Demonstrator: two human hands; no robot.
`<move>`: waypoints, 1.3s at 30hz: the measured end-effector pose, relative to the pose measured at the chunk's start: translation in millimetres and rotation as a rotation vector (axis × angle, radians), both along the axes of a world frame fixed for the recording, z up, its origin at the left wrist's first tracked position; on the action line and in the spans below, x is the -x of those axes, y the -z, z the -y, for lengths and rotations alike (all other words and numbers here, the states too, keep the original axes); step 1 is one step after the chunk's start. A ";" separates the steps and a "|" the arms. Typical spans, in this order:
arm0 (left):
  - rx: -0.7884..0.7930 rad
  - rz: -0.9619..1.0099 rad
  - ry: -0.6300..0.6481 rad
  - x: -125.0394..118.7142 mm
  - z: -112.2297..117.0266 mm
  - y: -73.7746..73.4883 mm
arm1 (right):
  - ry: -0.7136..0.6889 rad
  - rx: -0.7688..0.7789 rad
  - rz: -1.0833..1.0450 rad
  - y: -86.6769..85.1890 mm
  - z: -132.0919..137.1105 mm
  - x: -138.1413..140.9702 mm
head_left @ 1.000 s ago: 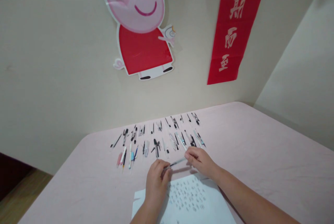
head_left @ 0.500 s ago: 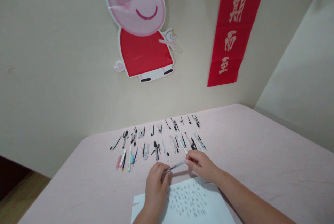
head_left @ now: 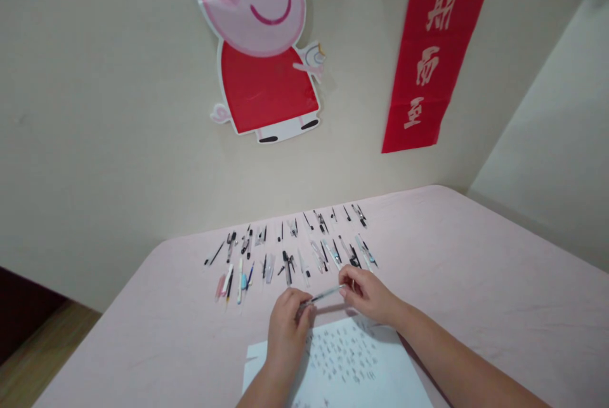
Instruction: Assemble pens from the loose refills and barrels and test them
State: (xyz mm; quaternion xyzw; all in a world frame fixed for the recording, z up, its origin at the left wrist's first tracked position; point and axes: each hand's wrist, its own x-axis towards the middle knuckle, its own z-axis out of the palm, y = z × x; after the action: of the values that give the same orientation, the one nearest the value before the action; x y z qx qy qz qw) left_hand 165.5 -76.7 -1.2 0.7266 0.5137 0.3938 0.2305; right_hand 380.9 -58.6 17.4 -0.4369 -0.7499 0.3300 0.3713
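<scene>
Holding a slim clear pen [head_left: 327, 293] aslant between left hand [head_left: 288, 322] and right hand [head_left: 365, 295], just beyond the far edge of a handwritten sheet of paper [head_left: 352, 357]. Curling left fingers closely around one end, pinching the other between right thumb and fingertips (too hidden behind the knuckles to tell more). Facing two rough rows of pens and pen parts [head_left: 287, 268] on a pink-covered surface [head_left: 457, 268], below a pig cutout [head_left: 271, 87] and red banner [head_left: 423, 87].

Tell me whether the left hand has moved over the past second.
No, not noticeably: in view, the left hand still sits just below the dark pen lying on the pink cloth.
</scene>
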 end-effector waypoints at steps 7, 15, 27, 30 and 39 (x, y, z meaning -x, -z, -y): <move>-0.023 0.005 -0.013 -1.1 0.5 -3.4 | -0.003 -0.018 0.069 5.1 -2.9 -0.2; -0.022 -0.013 0.009 -0.7 1.4 -2.6 | -0.020 -0.036 0.036 4.7 -2.5 -0.7; 0.004 -0.037 0.045 -2.1 2.8 -3.1 | -0.034 -0.057 0.089 5.5 -2.9 -2.5; -0.017 -0.067 0.042 -2.1 4.8 -3.7 | -0.045 -0.029 0.087 6.8 -4.6 -1.8; -0.011 0.023 0.038 -2.4 5.3 0.3 | -0.050 0.248 -0.204 5.3 -1.9 1.7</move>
State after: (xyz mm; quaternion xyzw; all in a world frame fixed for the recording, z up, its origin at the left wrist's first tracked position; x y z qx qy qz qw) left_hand 167.9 -82.0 -1.5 0.7329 0.4949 0.4003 0.2401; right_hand 379.2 -56.7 12.1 -0.4245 -0.6725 0.4720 0.3805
